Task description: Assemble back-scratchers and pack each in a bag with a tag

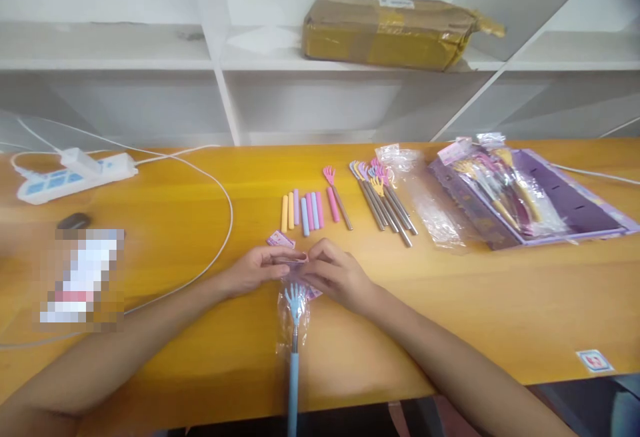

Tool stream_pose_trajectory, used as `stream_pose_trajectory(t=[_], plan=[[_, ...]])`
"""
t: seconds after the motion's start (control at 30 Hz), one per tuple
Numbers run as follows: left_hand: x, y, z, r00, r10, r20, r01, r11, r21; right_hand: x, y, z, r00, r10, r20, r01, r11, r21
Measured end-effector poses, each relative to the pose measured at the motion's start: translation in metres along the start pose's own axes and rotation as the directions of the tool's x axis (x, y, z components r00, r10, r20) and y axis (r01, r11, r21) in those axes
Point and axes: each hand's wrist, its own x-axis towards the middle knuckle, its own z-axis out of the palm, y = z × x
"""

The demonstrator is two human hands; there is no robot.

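A light blue back scratcher lies inside a clear plastic bag, its claw towards my hands and its handle reaching past the table's front edge. My left hand pinches the purple-pink header card at the bag's top from the left. From the right, my right hand has its fingers closed on the same card, and they partly hide it. Just beyond my left hand lies another small printed card. Farther back are several coloured handle sleeves and a pink claw on a metal rod.
Several metal rods with coloured claws lie right of centre, beside empty clear bags. A purple box holds bagged back scratchers. On the left are a power strip, its white cable and a blurred-out phone-like object.
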Motion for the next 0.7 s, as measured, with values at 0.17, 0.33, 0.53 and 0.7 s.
stream_pose_trajectory(t=[0.17, 0.33, 0.53, 0.7], plan=[[0.001, 0.002, 0.006, 1.0, -0.007, 0.004, 0.007, 0.985, 0.171, 0.004, -0.003, 0.002, 0.999, 0.051, -0.006, -0.051, 0.995, 0.092], [-0.002, 0.0, 0.016, 0.999, 0.029, 0.013, -0.031, 0.976, 0.217, 0.003, -0.01, 0.017, 0.914, 0.405, 0.009, -0.371, 0.83, 0.417], [-0.002, 0.002, 0.014, 1.0, 0.012, 0.006, -0.013, 0.98, 0.198, 0.002, -0.011, 0.015, 0.871, 0.4, 0.285, -0.49, 0.669, 0.559], [-0.003, 0.005, 0.012, 1.0, 0.008, 0.021, -0.012, 0.979, 0.206, 0.014, -0.018, -0.007, 0.841, 0.369, 0.395, -0.538, 0.636, 0.553]])
